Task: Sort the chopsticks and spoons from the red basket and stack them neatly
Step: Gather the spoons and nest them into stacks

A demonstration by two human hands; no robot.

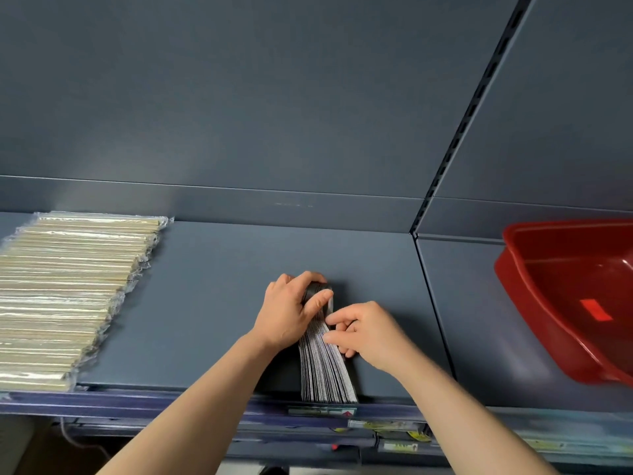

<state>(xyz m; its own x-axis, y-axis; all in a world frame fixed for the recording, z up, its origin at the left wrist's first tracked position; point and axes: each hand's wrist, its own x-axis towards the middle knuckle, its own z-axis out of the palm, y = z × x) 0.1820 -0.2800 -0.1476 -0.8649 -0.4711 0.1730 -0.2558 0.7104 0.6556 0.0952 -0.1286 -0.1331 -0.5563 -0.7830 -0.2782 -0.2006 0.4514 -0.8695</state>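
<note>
A tight stack of black spoons (325, 375) lies on the blue-grey shelf (212, 303), handles fanned toward the front edge. My left hand (291, 310) wraps around the bowl end of the stack at the far side. My right hand (366, 329) pinches the handles from the right, fingertips pressed against the stack's side. Wrapped wooden chopsticks (65, 293) lie side by side in a flat row at the left of the shelf. The red basket (548, 296) sits on the adjoining shelf at the right and looks empty apart from a red label on its floor.
A slotted metal upright (455, 138) divides the two shelf bays. The shelf's front rail (171, 402) carries price labels (322, 411). Lower shelves with more labels show below. The back panel rises behind the shelf.
</note>
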